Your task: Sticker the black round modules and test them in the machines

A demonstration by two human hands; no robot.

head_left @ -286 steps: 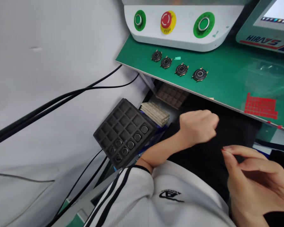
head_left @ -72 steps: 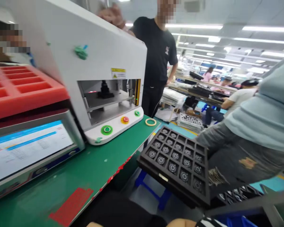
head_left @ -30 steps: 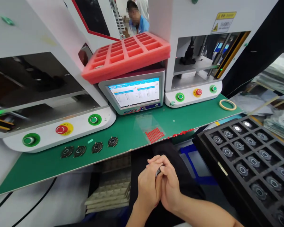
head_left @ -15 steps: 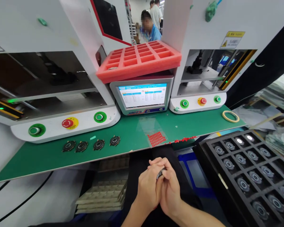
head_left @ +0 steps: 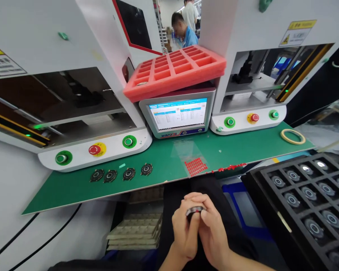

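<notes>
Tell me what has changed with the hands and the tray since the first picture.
The left hand and right hand have come together from apart, their fingers now gripping a disc. The black tray has gone from left of the arms to their right. The four discs on the green bench stay in their row.

Green workbench top [head_left: 161,188] with four round black parts [head_left: 129,174], a ring of tape [head_left: 293,131], red grid of small squares [head_left: 196,166].

A red foam tray [head_left: 175,73] tops the monitor [head_left: 177,116].
</notes>
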